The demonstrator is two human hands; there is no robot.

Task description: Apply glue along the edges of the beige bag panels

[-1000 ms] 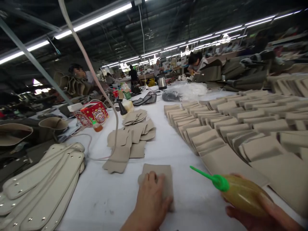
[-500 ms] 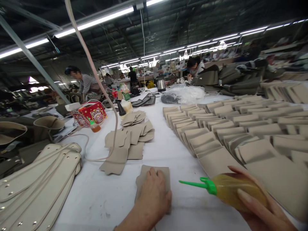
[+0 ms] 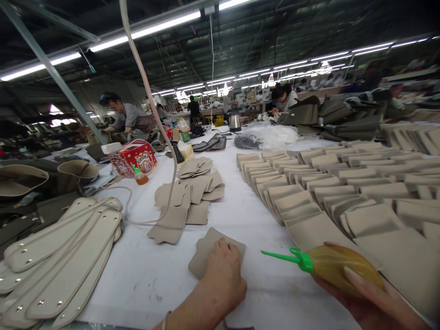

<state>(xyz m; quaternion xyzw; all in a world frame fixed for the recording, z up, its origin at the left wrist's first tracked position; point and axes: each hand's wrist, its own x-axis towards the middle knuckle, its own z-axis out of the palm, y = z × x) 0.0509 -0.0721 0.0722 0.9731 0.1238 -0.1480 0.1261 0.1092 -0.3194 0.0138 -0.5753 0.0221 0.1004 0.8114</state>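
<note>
My left hand [image 3: 223, 279] lies with its fingers flat on a beige leather piece [image 3: 202, 252] that sits turned at an angle on the white table [image 3: 147, 279]. My right hand [image 3: 364, 298] grips a yellowish glue bottle [image 3: 338, 266]. The bottle's green nozzle [image 3: 287, 257] points left, toward the piece, a little above the table. A pile of similar beige pieces [image 3: 187, 197] lies just beyond my left hand.
Rows of overlapped beige panels [image 3: 330, 192] cover the table's right half. Long cream strips with rivets [image 3: 58, 256] lie at the left edge. A hose [image 3: 154, 119] hangs down over the table near a red box [image 3: 134, 158]. Other people work at far benches.
The beige piece under my left hand has turned from square-on to an angle. The glue bottle has swung lower and leftward, its nozzle closer to the piece.
</note>
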